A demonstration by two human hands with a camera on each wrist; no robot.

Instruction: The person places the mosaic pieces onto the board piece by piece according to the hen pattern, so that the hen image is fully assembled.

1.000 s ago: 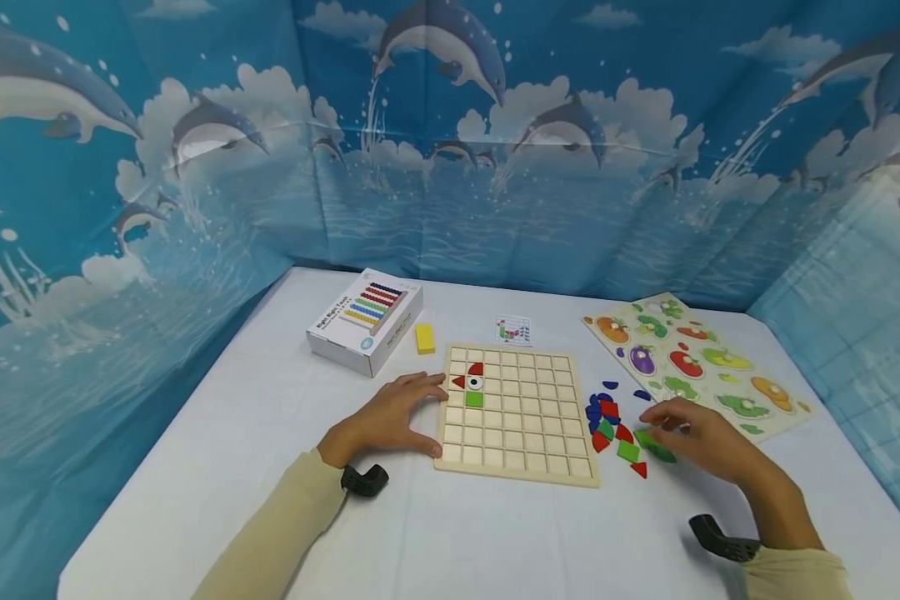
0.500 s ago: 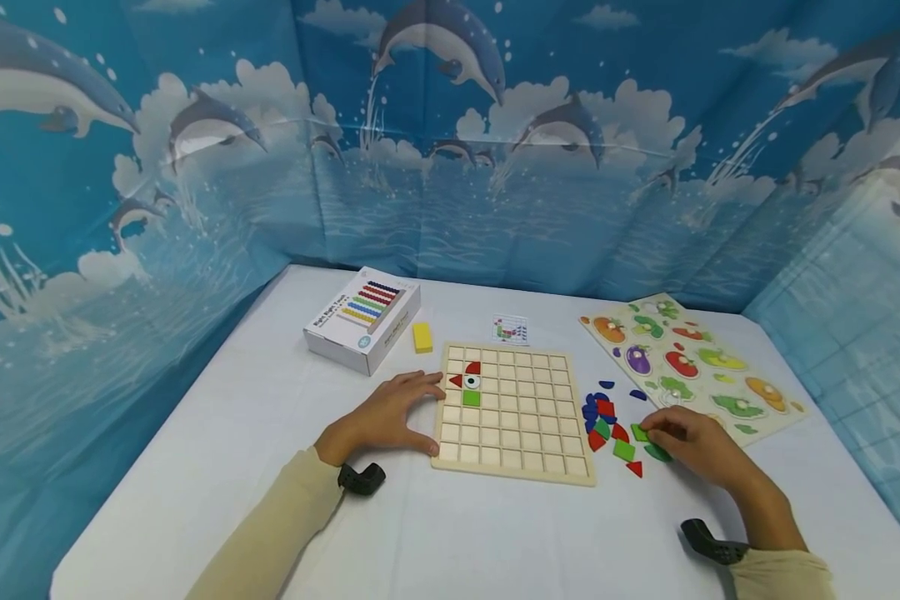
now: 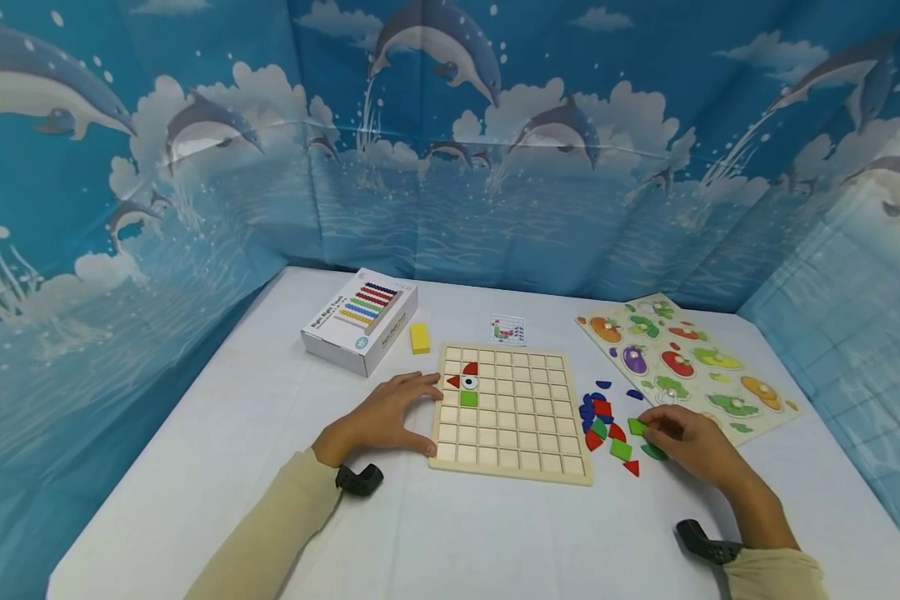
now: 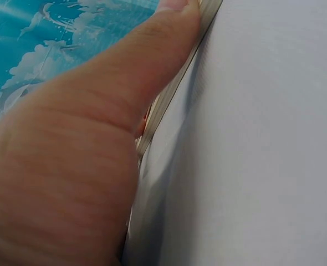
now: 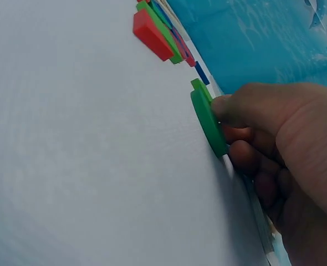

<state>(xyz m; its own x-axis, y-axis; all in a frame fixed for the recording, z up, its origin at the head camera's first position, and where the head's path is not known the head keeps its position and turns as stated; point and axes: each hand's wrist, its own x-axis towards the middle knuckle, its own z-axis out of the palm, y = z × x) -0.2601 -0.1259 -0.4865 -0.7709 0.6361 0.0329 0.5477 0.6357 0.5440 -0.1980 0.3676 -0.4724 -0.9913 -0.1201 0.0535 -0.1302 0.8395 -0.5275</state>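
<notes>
A wooden grid board (image 3: 510,467) lies on the table. Near its upper left sit a red quarter-round tile (image 3: 470,367), a red triangle tile (image 3: 453,382), an eye tile (image 3: 469,382) and a green square tile (image 3: 468,399). My left hand (image 3: 386,417) rests spread against the board's left edge, thumb at the near corner; in the left wrist view the thumb (image 4: 163,44) touches the rim. Right of the board, my right hand (image 3: 690,442) pinches another green square tile (image 3: 636,426) between thumb and fingers. Beside it lies a dark green curved tile (image 5: 208,122).
Loose blue, red and green tiles (image 3: 621,450) lie between board and right hand. A picture card (image 3: 507,330) sits behind the board. Left of it are a yellow block (image 3: 419,338) and a white box (image 3: 360,325). A vegetable puzzle board (image 3: 690,367) lies at the back right.
My right hand has come down to the green square tile and closed its thumb and fingers on it. The left hand stays at the board's edge. The head view has shifted slightly.
</notes>
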